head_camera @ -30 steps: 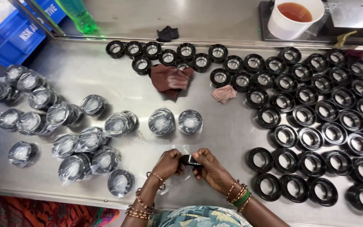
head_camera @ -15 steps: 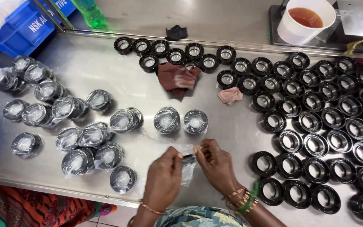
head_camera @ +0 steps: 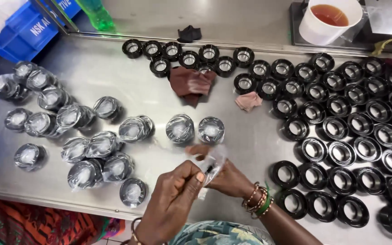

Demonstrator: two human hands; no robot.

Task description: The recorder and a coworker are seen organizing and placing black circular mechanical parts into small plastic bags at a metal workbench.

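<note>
gripping a clear plastic bag (head_camera: 213, 164) between my left hand (head_camera: 173, 204) and right hand (head_camera: 227, 179), both clamped on it, above the desk (head_camera: 250, 145).

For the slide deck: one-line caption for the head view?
Both hands, left and right, hold a clear plastic bag over a steel table between wrapped and bare black rings.

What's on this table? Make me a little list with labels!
left hand: pinches a clear bag
right hand: holds the same bag, bangles at the wrist
table's left: black rings wrapped in bags
table's right: bare black rings
cloths: brown cloth, small pink cloth
far edge: white cup of reddish liquid, blue crate
surface: metal table
</note>
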